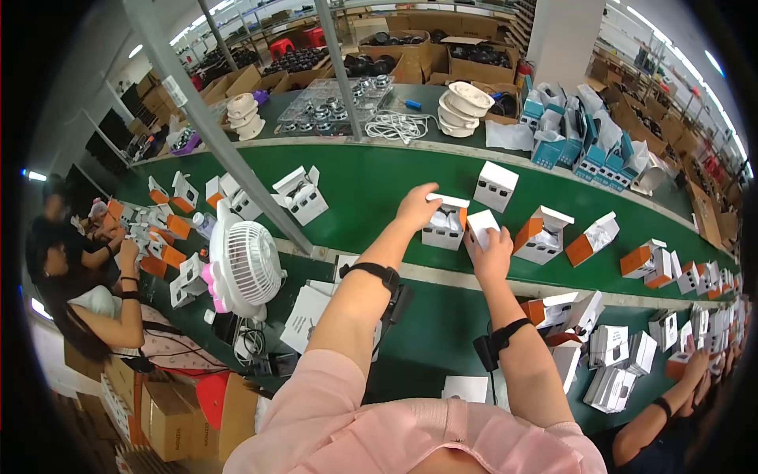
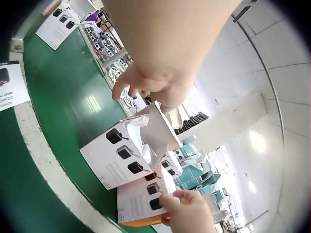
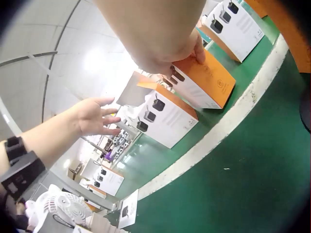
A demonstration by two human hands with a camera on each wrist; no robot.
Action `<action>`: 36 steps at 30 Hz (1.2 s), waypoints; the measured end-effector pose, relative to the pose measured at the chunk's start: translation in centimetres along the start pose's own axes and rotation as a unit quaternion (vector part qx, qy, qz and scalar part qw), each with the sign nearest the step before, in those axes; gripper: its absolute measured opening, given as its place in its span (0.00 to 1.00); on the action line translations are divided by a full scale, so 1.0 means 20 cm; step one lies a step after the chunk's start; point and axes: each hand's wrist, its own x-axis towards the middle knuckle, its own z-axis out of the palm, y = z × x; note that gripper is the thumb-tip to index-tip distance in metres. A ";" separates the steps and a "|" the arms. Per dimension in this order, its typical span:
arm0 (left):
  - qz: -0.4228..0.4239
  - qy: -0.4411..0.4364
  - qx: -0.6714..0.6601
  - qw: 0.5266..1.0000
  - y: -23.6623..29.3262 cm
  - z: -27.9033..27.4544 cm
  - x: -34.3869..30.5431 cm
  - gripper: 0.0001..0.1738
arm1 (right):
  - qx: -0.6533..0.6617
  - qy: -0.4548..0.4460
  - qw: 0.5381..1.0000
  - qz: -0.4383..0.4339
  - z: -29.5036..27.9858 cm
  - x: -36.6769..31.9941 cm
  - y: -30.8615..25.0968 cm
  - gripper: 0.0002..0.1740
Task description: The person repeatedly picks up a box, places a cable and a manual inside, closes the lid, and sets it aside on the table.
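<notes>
My left hand (image 1: 417, 208) is beside the raised lid flap of an open white box (image 1: 442, 235), its fingers spread and holding nothing. In the right wrist view that left hand (image 3: 92, 117) shows apart from the box. The open box (image 2: 116, 158) has pictures of small black devices on its front and white wrapping inside. My right hand (image 1: 494, 254) grips the top of a closed white and orange box (image 1: 478, 224), standing directly right of the open one. In the right wrist view the fingers bend over the orange side of this box (image 3: 209, 80).
Another closed white box (image 1: 496, 186) stands behind. More open boxes (image 1: 543, 235) line the green belt (image 1: 359, 178) to the right. A white fan (image 1: 246, 265) and a metal post (image 1: 229, 134) are at left. Other people work at both ends. Stacked leaflets (image 1: 609, 367) lie at right.
</notes>
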 end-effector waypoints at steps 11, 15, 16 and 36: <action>0.018 -0.050 -0.082 0.995 0.21 -0.17 -0.38 0.10 | 0.218 0.104 0.970 -0.036 -0.29 -0.22 -0.06 0.27; -0.139 -0.065 -0.225 0.962 0.29 -0.28 -0.63 0.10 | 0.320 0.006 0.935 -0.151 -0.56 -0.38 -0.27 0.10; -0.156 -0.076 -0.228 0.958 0.25 -0.26 -0.68 0.09 | 0.362 -0.060 0.915 -0.166 -0.58 -0.42 -0.32 0.07; -0.175 -0.169 0.433 0.868 -0.27 -0.85 -1.33 0.66 | 0.266 -0.515 0.814 -0.023 -0.63 -0.58 -0.24 0.10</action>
